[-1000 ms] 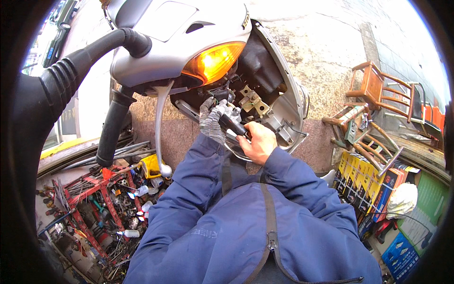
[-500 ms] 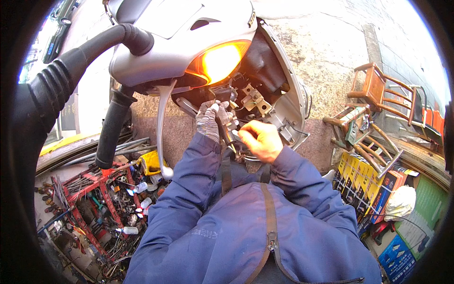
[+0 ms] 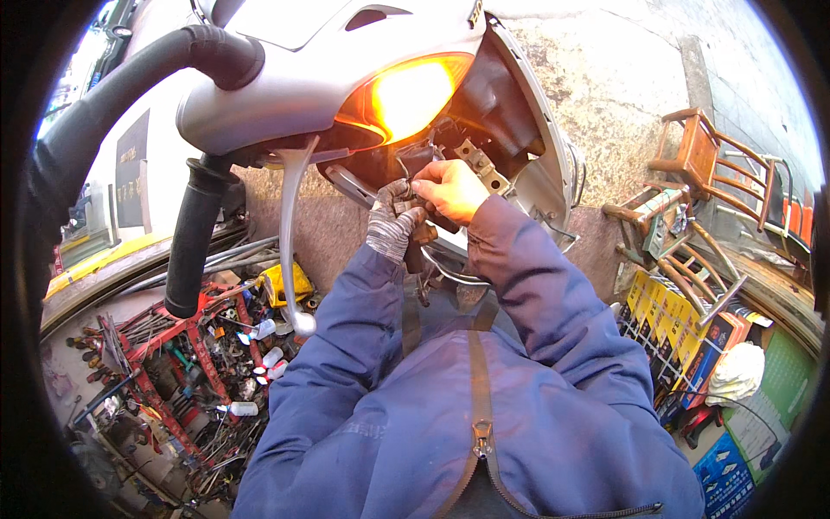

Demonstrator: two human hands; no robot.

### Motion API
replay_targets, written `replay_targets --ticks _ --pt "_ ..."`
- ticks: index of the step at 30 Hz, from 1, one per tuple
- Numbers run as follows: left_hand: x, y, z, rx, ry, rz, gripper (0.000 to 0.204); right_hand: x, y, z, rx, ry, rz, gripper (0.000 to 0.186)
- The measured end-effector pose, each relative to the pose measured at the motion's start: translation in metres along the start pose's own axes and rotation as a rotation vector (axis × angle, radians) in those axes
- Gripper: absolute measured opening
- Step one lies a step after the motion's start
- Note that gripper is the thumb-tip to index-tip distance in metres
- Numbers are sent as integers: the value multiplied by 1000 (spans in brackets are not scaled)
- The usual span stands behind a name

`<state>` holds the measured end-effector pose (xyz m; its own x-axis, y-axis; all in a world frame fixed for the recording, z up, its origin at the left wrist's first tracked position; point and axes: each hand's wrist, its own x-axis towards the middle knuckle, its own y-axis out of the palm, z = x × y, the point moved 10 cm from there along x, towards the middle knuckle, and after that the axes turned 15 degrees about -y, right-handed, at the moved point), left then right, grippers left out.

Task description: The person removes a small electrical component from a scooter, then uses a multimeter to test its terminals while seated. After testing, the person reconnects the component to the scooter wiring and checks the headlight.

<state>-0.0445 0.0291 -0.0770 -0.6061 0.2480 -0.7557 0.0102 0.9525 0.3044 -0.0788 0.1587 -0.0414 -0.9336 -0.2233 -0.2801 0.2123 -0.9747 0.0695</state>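
In front of me stands a silver scooter [image 3: 259, 117] with its front opened up, showing the dark inside and a metal bracket [image 3: 482, 168]. Above my hands an orange turn signal [image 3: 402, 99] glows brightly. My left hand [image 3: 393, 223], in a grey striped glove, is closed around a small metal part [image 3: 424, 233], mostly covered by the fingers. Bare and pinched, my right hand [image 3: 456, 192] meets the left fingertips beside a thin wire. What lies between its fingers is too small and hidden to make out.
A black handlebar grip [image 3: 197, 242] and a silver brake lever [image 3: 292, 233] jut out at left. Below them lie a red metal frame [image 3: 194, 368], bottles and piled tools. Wooden chairs [image 3: 692, 156] and yellow boxes [image 3: 653, 320] stand at right.
My right hand has moved up and left to meet my left hand, its fingers now pinched. The view has shifted slightly, and the scooter appears a little larger.
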Motion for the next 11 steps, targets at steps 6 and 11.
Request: replay_targets --ticks 6,11 --pt "3 -9 -8 105 87 -55 53 0 8 -3 154 -61 -14 24" --pt "7 -14 -5 118 20 -26 57 1 14 6 65 -193 54 23"
